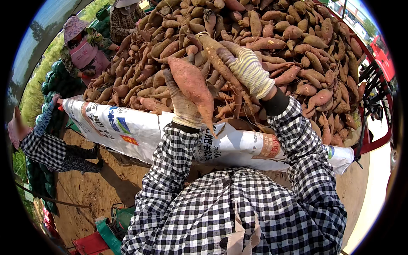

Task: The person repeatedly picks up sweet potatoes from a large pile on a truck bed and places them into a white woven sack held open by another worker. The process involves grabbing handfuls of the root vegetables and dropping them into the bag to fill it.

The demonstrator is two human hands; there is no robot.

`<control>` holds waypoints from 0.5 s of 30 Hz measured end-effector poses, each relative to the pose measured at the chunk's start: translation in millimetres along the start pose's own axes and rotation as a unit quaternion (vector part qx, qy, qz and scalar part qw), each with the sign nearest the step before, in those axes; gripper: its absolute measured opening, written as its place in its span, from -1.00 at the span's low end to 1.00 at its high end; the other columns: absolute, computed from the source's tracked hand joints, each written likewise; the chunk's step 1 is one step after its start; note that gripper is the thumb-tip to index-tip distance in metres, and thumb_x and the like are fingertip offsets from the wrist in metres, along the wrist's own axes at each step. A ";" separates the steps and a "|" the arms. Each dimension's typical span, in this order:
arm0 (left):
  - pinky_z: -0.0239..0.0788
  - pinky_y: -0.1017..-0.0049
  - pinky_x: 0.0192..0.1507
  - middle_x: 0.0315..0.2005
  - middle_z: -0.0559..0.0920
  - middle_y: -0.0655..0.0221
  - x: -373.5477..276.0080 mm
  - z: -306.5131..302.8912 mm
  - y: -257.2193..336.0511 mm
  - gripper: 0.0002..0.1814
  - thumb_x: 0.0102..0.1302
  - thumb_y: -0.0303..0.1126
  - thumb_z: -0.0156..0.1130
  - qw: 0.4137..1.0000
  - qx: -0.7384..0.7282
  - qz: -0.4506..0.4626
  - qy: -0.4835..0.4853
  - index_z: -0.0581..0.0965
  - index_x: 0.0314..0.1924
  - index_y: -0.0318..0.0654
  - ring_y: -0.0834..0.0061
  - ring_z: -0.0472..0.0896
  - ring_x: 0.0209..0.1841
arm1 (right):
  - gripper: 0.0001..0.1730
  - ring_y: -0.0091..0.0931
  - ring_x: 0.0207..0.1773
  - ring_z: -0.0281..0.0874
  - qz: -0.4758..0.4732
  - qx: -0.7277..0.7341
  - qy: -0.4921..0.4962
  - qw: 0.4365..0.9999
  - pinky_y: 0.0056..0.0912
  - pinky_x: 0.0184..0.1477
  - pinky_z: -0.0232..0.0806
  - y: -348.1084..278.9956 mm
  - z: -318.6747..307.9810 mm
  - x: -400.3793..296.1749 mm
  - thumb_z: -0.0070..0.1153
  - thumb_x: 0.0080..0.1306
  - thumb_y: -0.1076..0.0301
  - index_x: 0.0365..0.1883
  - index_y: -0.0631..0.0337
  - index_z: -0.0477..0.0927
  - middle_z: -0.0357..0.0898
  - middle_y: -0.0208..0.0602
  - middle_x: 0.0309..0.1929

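Note:
A large, thick reddish sweet potato (193,83) with a tapered lower end rests in my left hand (183,102), which wears a soiled knit glove. My right hand (247,67), in a striped yellow-and-white glove, grips a long, slender, brownish sweet potato (215,52). Thin roots trail from its lower end. Both hands are over the near side of a large heap of sweet potatoes (306,60), which vary in size and shape. My right thumb is hidden behind the long one.
White printed sacking (146,137) covers the low side panel between my body and the heap. Three people work at the left: one in a pink apron (89,59), one in brown plaid (124,25), one in a checked top (41,146). Filled green net bags (52,105) are stacked near them.

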State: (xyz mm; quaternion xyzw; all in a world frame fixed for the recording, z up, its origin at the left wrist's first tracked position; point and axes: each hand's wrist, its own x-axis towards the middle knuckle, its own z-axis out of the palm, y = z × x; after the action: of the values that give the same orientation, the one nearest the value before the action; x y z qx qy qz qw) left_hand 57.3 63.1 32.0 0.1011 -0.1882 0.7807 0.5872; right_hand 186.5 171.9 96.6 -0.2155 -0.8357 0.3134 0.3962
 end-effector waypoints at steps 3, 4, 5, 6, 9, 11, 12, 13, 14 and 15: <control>0.23 0.46 0.27 0.05 0.47 0.39 0.5 -61.4 39.7 -0.52 0.53 0.06 -0.19 0.988 0.122 -0.028 -0.089 0.31 0.28 0.01 0.49 0.42 0.15 | -0.53 -0.27 0.03 0.59 -0.042 -0.108 -0.092 0.989 -0.32 0.09 0.39 -23.3 11.2 -5.2 0.02 0.43 0.14 0.09 0.38 0.54 0.64 -0.04 -0.02; 0.27 0.45 0.24 0.03 0.48 0.39 -9.2 -55.1 24.1 -0.53 0.53 0.05 -0.18 0.989 0.136 -0.031 -0.057 0.32 0.28 0.01 0.50 0.44 0.12 | -0.59 -0.36 -0.05 0.62 -0.024 -0.041 -0.094 0.994 -0.36 0.02 0.42 -12.2 5.6 -4.7 0.06 0.42 0.19 0.04 0.38 0.57 0.67 -0.11 -0.07; 0.30 0.44 0.22 0.01 0.49 0.39 -11.3 -49.4 18.1 -0.54 0.53 0.04 -0.17 0.988 0.149 -0.035 -0.026 0.33 0.27 0.01 0.51 0.46 0.09 | -0.66 -0.49 -0.10 0.61 0.057 0.043 -0.091 0.993 -0.43 -0.04 0.44 -7.7 1.8 -3.3 0.09 0.40 0.26 -0.01 0.35 0.61 0.68 -0.19 -0.12; 0.33 0.47 0.19 -0.02 0.51 0.38 -14.0 -80.3 46.6 -0.55 0.53 0.02 -0.14 0.997 0.072 -0.010 0.024 0.36 0.24 -0.02 0.52 0.47 0.07 | -0.68 -0.53 -0.11 0.60 0.048 0.002 -0.087 0.995 -0.46 -0.05 0.45 -9.1 -2.2 5.2 0.11 0.40 0.28 -0.02 0.33 0.62 0.68 -0.23 -0.13; 0.40 0.64 -0.10 -0.28 0.50 0.48 -10.3 -78.3 14.8 -0.68 0.54 -0.02 -0.14 0.995 0.068 -0.063 0.040 0.45 0.04 0.02 0.64 0.51 -0.18 | -0.73 -0.52 -0.16 0.61 0.044 0.029 -0.082 0.995 -0.45 -0.08 0.45 -5.7 4.1 31.2 0.18 0.33 0.37 -0.05 0.32 0.64 0.69 -0.23 -0.16; 0.53 0.48 -0.16 -0.27 0.62 0.46 -16.2 -65.2 21.1 -0.59 0.43 0.09 0.03 0.965 0.128 -0.043 0.225 0.54 -0.09 -0.07 0.53 0.60 -0.23 | -0.73 -0.45 -0.17 0.62 -0.133 -0.113 -0.134 0.975 -0.41 -0.10 0.45 -12.1 17.2 54.8 0.20 0.29 0.40 -0.06 0.29 0.63 0.68 -0.19 -0.19; 0.54 0.47 -0.18 -0.27 0.62 0.45 -20.9 -60.3 24.8 -0.57 0.41 0.12 0.04 0.956 0.158 -0.059 0.240 0.55 -0.10 -0.08 0.51 0.61 -0.25 | -0.73 -0.36 -0.18 0.63 -0.106 -0.078 -0.182 0.974 -0.38 -0.11 0.46 -20.5 37.9 67.4 0.19 0.28 0.42 -0.05 0.25 0.64 0.66 -0.17 -0.22; 0.55 0.46 -0.20 -0.28 0.62 0.44 -21.9 -51.6 21.6 -0.55 0.39 0.15 0.04 0.945 0.188 -0.078 0.255 0.55 -0.11 -0.08 0.49 0.61 -0.27 | -0.74 -0.28 -0.19 0.62 -0.221 -0.144 -0.196 0.945 -0.33 -0.13 0.46 -15.6 55.5 84.3 0.18 0.28 0.41 -0.06 0.23 0.64 0.65 -0.15 -0.22; 0.57 0.45 -0.25 -0.30 0.61 0.40 -18.6 -42.9 14.1 -0.50 0.37 0.20 0.04 0.929 0.183 -0.060 0.315 0.54 -0.11 -0.10 0.47 0.62 -0.31 | -0.72 -0.24 -0.17 0.61 -0.240 -0.216 -0.236 0.916 -0.27 -0.14 0.45 -13.9 75.4 99.7 0.18 0.27 0.40 -0.03 0.19 0.63 0.64 -0.13 -0.19; 0.56 0.44 -0.27 -0.32 0.60 0.41 -19.6 -40.7 15.4 -0.50 0.36 0.21 0.04 0.935 0.166 -0.056 0.307 0.54 -0.13 -0.08 0.48 0.61 -0.32 | -0.69 -0.20 -0.15 0.60 -0.267 -0.286 -0.274 0.879 -0.22 -0.14 0.45 -24.4 98.6 112.5 0.19 0.26 0.38 -0.01 0.15 0.62 0.63 -0.12 -0.17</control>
State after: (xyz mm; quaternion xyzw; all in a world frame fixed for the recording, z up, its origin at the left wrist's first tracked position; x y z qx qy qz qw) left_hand 50.9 59.0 -15.2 -0.0373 0.1398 0.7594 0.6343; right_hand 38.4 188.2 124.5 0.0061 -0.9899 -0.0099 0.1412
